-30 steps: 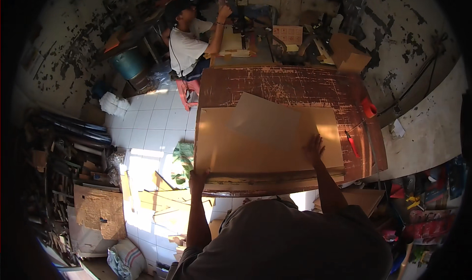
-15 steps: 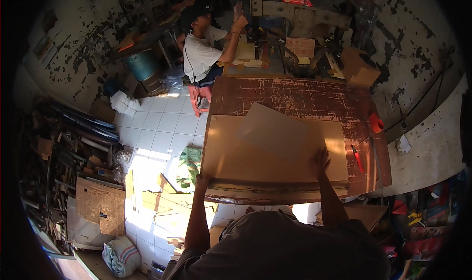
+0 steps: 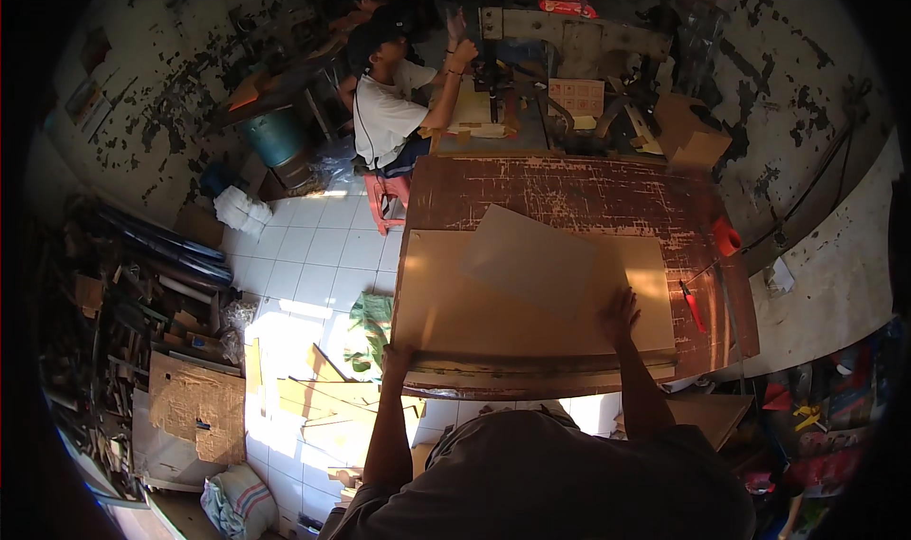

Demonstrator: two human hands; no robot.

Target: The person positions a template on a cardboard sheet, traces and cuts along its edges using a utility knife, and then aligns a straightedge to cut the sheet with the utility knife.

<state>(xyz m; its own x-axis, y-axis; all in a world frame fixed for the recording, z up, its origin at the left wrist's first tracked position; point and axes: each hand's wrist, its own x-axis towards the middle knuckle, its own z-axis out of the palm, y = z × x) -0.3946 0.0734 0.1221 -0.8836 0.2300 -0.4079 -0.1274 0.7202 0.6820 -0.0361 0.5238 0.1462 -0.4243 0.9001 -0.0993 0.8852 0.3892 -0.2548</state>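
Note:
A large brown cardboard sheet (image 3: 436, 293) lies flat on the worn red-brown table. On top of it rests a smaller greyish sheet (image 3: 527, 251), turned at an angle. Along the near side of the cardboard runs a long dark straight strip (image 3: 541, 362). My left hand (image 3: 399, 358) is closed at the cardboard's near left corner, by the strip's left end; its fingers are partly hidden. Flat on the right part of the cardboard, my right hand (image 3: 620, 318) has its fingers spread and holds nothing. Red-handled pliers (image 3: 691, 307) lie to its right.
A red tape roll (image 3: 726, 237) sits at the table's (image 3: 569, 184) right side. Beyond the far edge a co-worker (image 3: 389, 113) sits on a red stool (image 3: 384, 203), hands raised. Cardboard offcuts (image 3: 332, 402) and a green-white sack (image 3: 370, 331) are on the floor at left.
The view has shifted slightly. Both my hands keep their places on the cardboard. A clear sheet shows more plainly at the co-worker's raised hands.

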